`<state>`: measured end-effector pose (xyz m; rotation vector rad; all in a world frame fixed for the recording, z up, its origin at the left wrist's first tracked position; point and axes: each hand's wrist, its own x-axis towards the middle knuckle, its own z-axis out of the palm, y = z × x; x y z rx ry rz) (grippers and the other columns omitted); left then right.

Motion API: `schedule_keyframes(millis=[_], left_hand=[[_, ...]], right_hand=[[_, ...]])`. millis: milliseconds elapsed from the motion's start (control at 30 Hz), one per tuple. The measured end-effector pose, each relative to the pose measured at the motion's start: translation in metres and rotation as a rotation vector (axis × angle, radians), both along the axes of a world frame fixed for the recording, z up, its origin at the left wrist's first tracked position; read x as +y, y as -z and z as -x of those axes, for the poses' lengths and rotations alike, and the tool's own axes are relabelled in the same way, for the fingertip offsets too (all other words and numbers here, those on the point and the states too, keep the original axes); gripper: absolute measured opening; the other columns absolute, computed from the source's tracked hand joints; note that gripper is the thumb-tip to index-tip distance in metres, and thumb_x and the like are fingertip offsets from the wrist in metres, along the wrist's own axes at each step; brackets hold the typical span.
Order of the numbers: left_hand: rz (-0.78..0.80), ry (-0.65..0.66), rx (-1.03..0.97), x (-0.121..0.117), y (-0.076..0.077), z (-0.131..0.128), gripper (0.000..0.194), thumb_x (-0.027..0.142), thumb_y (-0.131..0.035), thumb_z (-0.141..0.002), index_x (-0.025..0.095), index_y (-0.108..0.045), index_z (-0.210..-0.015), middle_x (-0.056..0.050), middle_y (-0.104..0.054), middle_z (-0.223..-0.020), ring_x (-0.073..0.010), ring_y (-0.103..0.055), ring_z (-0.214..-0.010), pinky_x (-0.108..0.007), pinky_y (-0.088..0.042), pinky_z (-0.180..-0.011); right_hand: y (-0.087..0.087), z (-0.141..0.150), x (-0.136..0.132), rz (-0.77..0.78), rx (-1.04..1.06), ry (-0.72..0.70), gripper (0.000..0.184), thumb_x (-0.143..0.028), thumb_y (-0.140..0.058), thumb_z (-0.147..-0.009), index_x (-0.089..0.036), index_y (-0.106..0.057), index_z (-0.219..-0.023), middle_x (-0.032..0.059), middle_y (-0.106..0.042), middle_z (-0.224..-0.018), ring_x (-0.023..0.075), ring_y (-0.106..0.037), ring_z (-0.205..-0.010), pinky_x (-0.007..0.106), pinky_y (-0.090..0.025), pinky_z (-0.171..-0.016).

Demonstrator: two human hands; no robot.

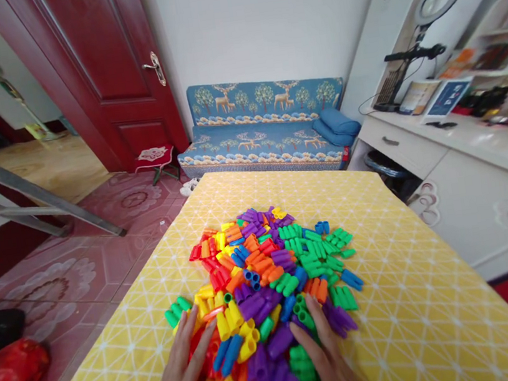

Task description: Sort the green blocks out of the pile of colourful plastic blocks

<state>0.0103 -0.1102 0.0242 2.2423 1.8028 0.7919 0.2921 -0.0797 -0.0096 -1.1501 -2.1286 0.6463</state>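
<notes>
A spread-out heap of plastic tube-shaped building pieces [255, 301] in red, orange, yellow, green, blue and purple lies on a table with a yellow patterned cloth [392, 335]. At the heap's near left edge is my left hand [184, 364], fingers stretched apart and touching or just over red and yellow pieces. My right hand [327, 357] rests on the near right side, its fingers spread around green and purple pieces. Neither hand grips anything that I can see. Most green pieces [316, 248] lie at the far right of the heap.
Behind the table stands a blue sofa [255, 130] with deer patterns. To the right is a white dresser [486, 195] holding a ring light [440, 0] and many small items. A small stool [155, 157] and a red door [91, 43] are at left, near a metal ladder-like frame [34, 212].
</notes>
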Motion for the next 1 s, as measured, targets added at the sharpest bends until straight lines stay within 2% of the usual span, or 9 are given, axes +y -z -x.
schedule_keyframes(millis=[167, 300, 467, 667, 733, 800, 900, 933, 1000], left_hand=[[0.013, -0.013, -0.034, 0.007, 0.006, 0.034, 0.106, 0.055, -0.078, -0.058, 0.040, -0.023, -0.148, -0.005, -0.013, -0.160, -0.0401, -0.026, -0.140, -0.051, -0.041, -0.103], [0.036, -0.016, -0.035, 0.012, 0.013, 0.055, 0.102, 0.055, -0.076, -0.061, 0.040, -0.024, -0.147, -0.004, -0.016, -0.159, -0.0376, -0.027, -0.140, -0.049, -0.039, -0.105], [-0.055, -0.047, 0.016, 0.018, 0.023, 0.070, 0.087, 0.045, -0.071, -0.073, 0.039, -0.025, -0.147, -0.005, -0.022, -0.158, -0.0347, -0.028, -0.140, -0.047, -0.039, -0.106], [-0.061, -0.068, 0.174, 0.018, 0.023, 0.087, 0.100, 0.061, -0.069, -0.067, 0.034, -0.021, -0.150, -0.013, -0.030, -0.154, -0.0418, -0.038, -0.133, -0.053, -0.050, -0.093], [-0.089, -0.029, 0.229, 0.015, 0.016, 0.092, 0.108, 0.068, -0.071, -0.059, 0.035, -0.023, -0.149, -0.015, -0.034, -0.152, -0.0455, -0.039, -0.131, -0.057, -0.052, -0.088], [-0.076, 0.024, 0.255, 0.013, 0.002, 0.097, 0.107, 0.070, -0.072, -0.053, 0.037, -0.030, -0.146, -0.013, -0.038, -0.150, -0.0452, -0.043, -0.128, -0.055, -0.054, -0.084], [-0.004, 0.037, 0.188, 0.020, -0.027, 0.097, 0.090, 0.067, -0.072, -0.058, 0.041, -0.043, -0.139, -0.006, -0.049, -0.143, -0.0364, -0.055, -0.121, -0.043, -0.057, -0.085], [0.014, 0.009, 0.144, 0.028, -0.037, 0.095, 0.081, 0.065, -0.070, -0.062, 0.042, -0.046, -0.136, -0.004, -0.053, -0.139, -0.0332, -0.058, -0.118, -0.041, -0.056, -0.087], [0.054, -0.082, 0.040, 0.052, -0.051, 0.087, 0.064, 0.062, -0.064, -0.072, 0.040, -0.051, -0.131, -0.002, -0.059, -0.133, -0.0285, -0.060, -0.116, -0.041, -0.051, -0.095]], right_hand=[[-0.002, 0.035, 0.025, -0.048, 0.039, -0.101, 0.117, -0.061, -0.080, -0.054, -0.035, -0.017, -0.149, 0.0054, 0.016, -0.158, 0.0474, 0.001, -0.141, 0.065, -0.023, -0.109], [-0.012, 0.061, 0.039, -0.018, 0.008, -0.101, 0.107, -0.064, -0.075, -0.060, -0.035, -0.020, -0.148, 0.0053, 0.014, -0.158, 0.0452, -0.002, -0.142, 0.063, -0.021, -0.110], [-0.023, 0.091, 0.056, 0.005, 0.000, -0.046, 0.099, -0.064, -0.074, -0.062, -0.031, -0.031, -0.144, 0.0074, 0.008, -0.158, 0.0411, -0.006, -0.143, 0.059, -0.021, -0.112], [-0.062, 0.108, 0.075, 0.149, -0.143, -0.096, 0.114, -0.060, -0.083, -0.049, -0.032, -0.030, -0.146, 0.0101, -0.004, -0.159, 0.0400, -0.014, -0.142, 0.057, -0.027, -0.109], [-0.077, 0.094, 0.071, 0.178, -0.178, -0.150, 0.114, -0.060, -0.082, -0.050, -0.034, -0.028, -0.147, 0.0099, -0.015, -0.158, 0.0393, -0.021, -0.141, 0.057, -0.032, -0.106], [-0.087, 0.065, 0.066, 0.156, -0.132, -0.143, 0.093, -0.057, -0.077, -0.062, -0.036, -0.038, -0.143, 0.0074, -0.037, -0.150, 0.0340, -0.039, -0.134, 0.050, -0.040, -0.102], [-0.081, -0.001, 0.074, 0.056, 0.064, 0.117, 0.034, -0.047, -0.060, -0.083, -0.030, -0.067, -0.111, 0.0046, -0.070, -0.110, 0.0239, -0.064, -0.102, 0.039, -0.050, -0.090], [-0.074, -0.026, 0.083, 0.009, 0.108, 0.226, 0.028, -0.046, -0.056, -0.086, -0.028, -0.070, -0.101, 0.0053, -0.071, -0.103, 0.0235, -0.065, -0.098, 0.039, -0.051, -0.088], [-0.055, -0.073, 0.108, -0.118, 0.153, 0.443, 0.034, -0.050, -0.054, -0.085, -0.023, -0.069, -0.099, 0.0082, -0.069, -0.106, 0.0253, -0.063, -0.101, 0.043, -0.048, -0.092]])
